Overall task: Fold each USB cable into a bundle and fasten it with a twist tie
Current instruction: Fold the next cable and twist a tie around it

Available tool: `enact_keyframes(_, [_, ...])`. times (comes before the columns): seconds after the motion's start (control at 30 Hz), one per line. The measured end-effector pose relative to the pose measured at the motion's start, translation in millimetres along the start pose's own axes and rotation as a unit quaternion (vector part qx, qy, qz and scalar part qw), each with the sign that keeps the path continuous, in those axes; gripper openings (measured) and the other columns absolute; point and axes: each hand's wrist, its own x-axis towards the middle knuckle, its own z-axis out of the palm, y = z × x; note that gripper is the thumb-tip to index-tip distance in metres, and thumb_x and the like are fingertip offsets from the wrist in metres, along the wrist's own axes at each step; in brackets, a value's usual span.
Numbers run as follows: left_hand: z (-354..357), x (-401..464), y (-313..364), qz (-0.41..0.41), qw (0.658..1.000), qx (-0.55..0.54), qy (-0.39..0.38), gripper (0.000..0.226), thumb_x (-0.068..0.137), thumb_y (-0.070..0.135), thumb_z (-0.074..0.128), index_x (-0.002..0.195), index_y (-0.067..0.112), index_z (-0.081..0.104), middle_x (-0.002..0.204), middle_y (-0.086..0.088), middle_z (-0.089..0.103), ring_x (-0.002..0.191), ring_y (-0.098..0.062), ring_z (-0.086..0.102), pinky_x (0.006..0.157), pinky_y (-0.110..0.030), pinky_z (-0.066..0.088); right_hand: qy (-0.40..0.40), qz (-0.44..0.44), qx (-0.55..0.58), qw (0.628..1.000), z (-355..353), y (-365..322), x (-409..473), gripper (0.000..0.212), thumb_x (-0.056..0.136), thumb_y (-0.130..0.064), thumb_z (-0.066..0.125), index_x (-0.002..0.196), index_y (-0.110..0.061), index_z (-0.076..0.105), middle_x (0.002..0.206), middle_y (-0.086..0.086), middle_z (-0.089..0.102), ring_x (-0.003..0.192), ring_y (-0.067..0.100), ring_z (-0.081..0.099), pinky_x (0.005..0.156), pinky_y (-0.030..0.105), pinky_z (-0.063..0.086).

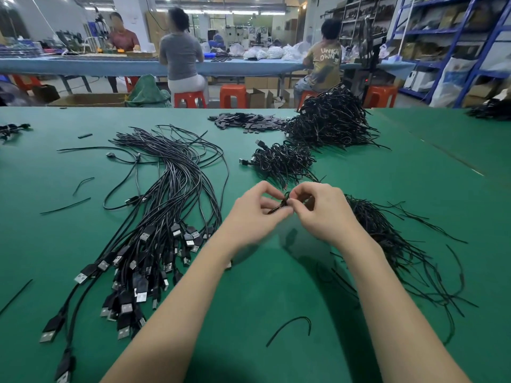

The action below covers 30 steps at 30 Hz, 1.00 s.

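Observation:
My left hand [255,215] and my right hand [322,210] meet above the green table [249,299], fingertips pinched together on a thin black twist tie [280,206]. Whether a cable bundle sits inside my fingers is hidden. A long sheaf of unfolded black USB cables [166,205] lies to the left, plugs toward me. Loose black twist ties [398,244] are heaped under and beyond my right wrist. Tied bundles form a small pile [284,161] ahead and a large pile [331,120] behind it.
A heap of small flat black pieces [249,121] lies at the far middle. Stray ties [290,327] are scattered near me and at the left. Three people sit at a blue bench [83,66] beyond, with red stools and blue shelving [456,37] on the right.

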Motion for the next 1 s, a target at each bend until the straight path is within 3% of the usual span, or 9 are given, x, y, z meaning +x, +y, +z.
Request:
enact_keyframes(0.1, [-6, 4, 4, -0.115, 0.961, -0.253, 0.005, 0.011, 0.093, 0.019, 0.068, 0.094, 0.009, 0.063, 0.089, -0.013, 0.07, 0.074, -0.02, 0.064, 0.074, -0.025, 0.054, 0.03, -0.031, 0.062, 0.997, 0, -1, 1, 0.014, 0.092, -0.027, 0.07, 0.082, -0.031, 0.063, 0.077, -0.01, 0.069, 0.062, 0.008, 0.06, 0.066, 0.028, 0.049])
enact_keyframes(0.27, [-3, 3, 1, -0.096, 0.927, -0.36, 0.027, 0.019, 0.088, 0.001, 0.069, 0.097, 0.015, 0.059, 0.08, -0.001, 0.071, 0.073, -0.013, 0.063, 0.068, -0.021, 0.05, 0.001, 0.066, 0.289, 0.955, 6, -14, 2, 0.011, 0.094, -0.012, 0.07, 0.083, -0.016, 0.07, 0.067, -0.001, 0.061, 0.052, 0.01, 0.054, 0.053, 0.025, 0.054])
enact_keyframes(0.33, [0, 1, 0, -0.031, 0.937, -0.346, 0.03, 0.023, 0.088, -0.002, 0.068, 0.1, 0.016, 0.059, 0.085, 0.002, 0.073, 0.078, -0.01, 0.065, 0.073, -0.02, 0.05, -0.076, 0.221, 0.513, 0.826, -1, -17, 3, 0.007, 0.09, -0.005, 0.071, 0.084, -0.007, 0.069, 0.07, 0.003, 0.059, 0.048, 0.005, 0.049, 0.045, 0.015, 0.047])
enact_keyframes(0.4, [3, -1, -1, 0.031, 0.946, -0.32, 0.034, 0.025, 0.088, -0.004, 0.068, 0.1, 0.016, 0.06, 0.09, 0.002, 0.073, 0.085, -0.011, 0.065, 0.077, -0.02, 0.051, -0.146, 0.349, 0.698, 0.607, -7, -16, 3, 0.007, 0.079, -0.001, 0.071, 0.079, -0.001, 0.065, 0.069, 0.005, 0.058, 0.045, 0.002, 0.046, 0.039, 0.01, 0.043])
enact_keyframes(0.47, [4, -1, -2, 0.056, 0.954, -0.292, 0.041, 0.024, 0.087, -0.004, 0.07, 0.099, 0.016, 0.063, 0.091, 0.004, 0.072, 0.085, -0.009, 0.066, 0.077, -0.019, 0.051, -0.156, 0.371, 0.743, 0.535, -5, -16, 1, 0.007, 0.076, 0.0, 0.069, 0.078, 0.0, 0.063, 0.069, 0.006, 0.058, 0.046, 0.002, 0.045, 0.038, 0.01, 0.043])
enact_keyframes(0.6, [2, 1, -7, -0.041, 0.939, -0.34, 0.034, 0.019, 0.089, 0.003, 0.069, 0.102, 0.016, 0.064, 0.091, -0.003, 0.073, 0.077, -0.012, 0.064, 0.07, -0.021, 0.052, -0.062, 0.209, 0.487, 0.846, 6, -14, -2, 0.008, 0.093, -0.003, 0.066, 0.098, -0.01, 0.067, 0.082, 0.0, 0.068, 0.049, 0.008, 0.055, 0.048, 0.02, 0.052])
enact_keyframes(0.67, [1, 1, -8, -0.093, 0.911, -0.4, 0.032, 0.016, 0.089, 0.004, 0.068, 0.101, 0.014, 0.065, 0.083, -0.003, 0.07, 0.071, -0.012, 0.061, 0.064, -0.022, 0.052, 0.01, 0.058, 0.284, 0.957, 8, -5, -4, 0.022, 0.09, -0.005, 0.07, 0.106, -0.02, 0.068, 0.102, -0.006, 0.07, 0.057, 0.012, 0.059, 0.059, 0.024, 0.055])
enact_keyframes(0.77, [2, 0, -10, -0.133, 0.879, -0.457, 0.026, 0.011, 0.089, 0.006, 0.066, 0.098, 0.013, 0.065, 0.079, -0.003, 0.066, 0.066, -0.012, 0.06, 0.06, -0.022, 0.052, 0.022, -0.071, 0.146, 0.986, 10, 5, -7, 0.025, 0.083, -0.019, 0.08, 0.101, -0.033, 0.07, 0.101, -0.018, 0.07, 0.061, 0.009, 0.062, 0.064, 0.015, 0.045])
enact_keyframes(1.0, [6, -7, -14, -0.178, 0.886, -0.429, -0.002, 0.014, 0.089, 0.007, 0.067, 0.102, 0.014, 0.067, 0.075, 0.0, 0.069, 0.071, -0.011, 0.06, 0.063, -0.021, 0.052, 0.001, -0.042, 0.138, 0.99, 6, 10, -6, 0.009, 0.088, -0.035, 0.077, 0.082, -0.032, 0.071, 0.081, -0.02, 0.07, 0.056, 0.013, 0.059, 0.058, 0.023, 0.05])
